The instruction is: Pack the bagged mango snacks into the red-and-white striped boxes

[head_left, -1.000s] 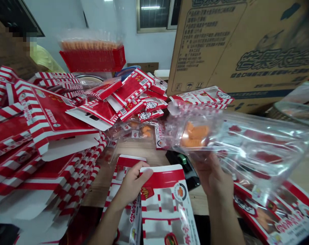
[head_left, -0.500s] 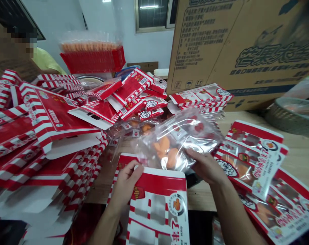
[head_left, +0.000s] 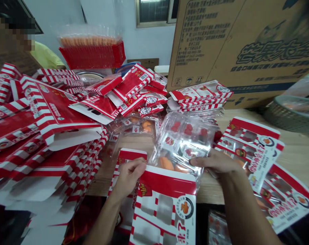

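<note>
A left hand (head_left: 130, 175) closes on the top edge of a red-and-white carton (head_left: 164, 207), its lower end cut off by the frame. A right hand (head_left: 215, 162) lies open on a clear bag (head_left: 179, 146), now down on the table (head_left: 297, 160), not lifted. The carton hides part of the orange pieces (head_left: 167, 164) inside.

Left hand (head_left: 130, 175) on carton (head_left: 164, 207), right hand (head_left: 215, 161) on clear bag (head_left: 181, 146)
</note>
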Motion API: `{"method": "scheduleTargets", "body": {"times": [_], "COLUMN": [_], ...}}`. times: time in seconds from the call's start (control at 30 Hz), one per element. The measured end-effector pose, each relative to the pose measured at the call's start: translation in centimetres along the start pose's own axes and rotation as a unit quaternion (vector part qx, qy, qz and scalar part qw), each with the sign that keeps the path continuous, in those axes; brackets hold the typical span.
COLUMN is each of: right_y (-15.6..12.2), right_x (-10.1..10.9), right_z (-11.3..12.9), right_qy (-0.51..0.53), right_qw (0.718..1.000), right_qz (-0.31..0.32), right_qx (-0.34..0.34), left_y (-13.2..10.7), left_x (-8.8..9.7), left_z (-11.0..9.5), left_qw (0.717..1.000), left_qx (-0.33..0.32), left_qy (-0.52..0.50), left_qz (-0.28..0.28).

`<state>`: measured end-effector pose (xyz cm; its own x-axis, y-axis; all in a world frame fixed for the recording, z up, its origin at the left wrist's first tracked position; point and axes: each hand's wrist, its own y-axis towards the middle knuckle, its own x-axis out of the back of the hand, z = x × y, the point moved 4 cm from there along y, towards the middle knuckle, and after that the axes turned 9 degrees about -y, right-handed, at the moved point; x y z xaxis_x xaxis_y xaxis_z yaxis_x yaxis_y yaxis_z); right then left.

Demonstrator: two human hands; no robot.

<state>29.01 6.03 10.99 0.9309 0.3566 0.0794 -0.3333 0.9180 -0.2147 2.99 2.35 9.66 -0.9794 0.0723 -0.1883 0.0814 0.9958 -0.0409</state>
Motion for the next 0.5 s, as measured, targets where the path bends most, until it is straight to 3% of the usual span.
{"method": "scheduleTargets", "body": {"times": [0.1,0.33,0.5], "right_y": [-0.1,0.1,0.5], "right_x": [-0.2,-0.9,-2.0], "right_z": [0.5,2.7,2.4], "right_qy": [-0.017,-0.090,-0.136], "right_qw": [1.000,0.993,0.973], "right_qz": [0.013,0.067,0.185], "right_qx": [-0.014,-0.038,-0.027], "left_y": [0.0,-1.7,-2.0], "left_x": [-0.2,-0.1,0.2], "left_z": [-0.2,1.0,1.1], "left_qw": [1.000,0.992,0.989], "left_qx": [0.006,-0.052,-0.057], "left_qy": [0.008,-0.002,-0.003], "left_qz": [0.027,-0.114,-0.134]}}
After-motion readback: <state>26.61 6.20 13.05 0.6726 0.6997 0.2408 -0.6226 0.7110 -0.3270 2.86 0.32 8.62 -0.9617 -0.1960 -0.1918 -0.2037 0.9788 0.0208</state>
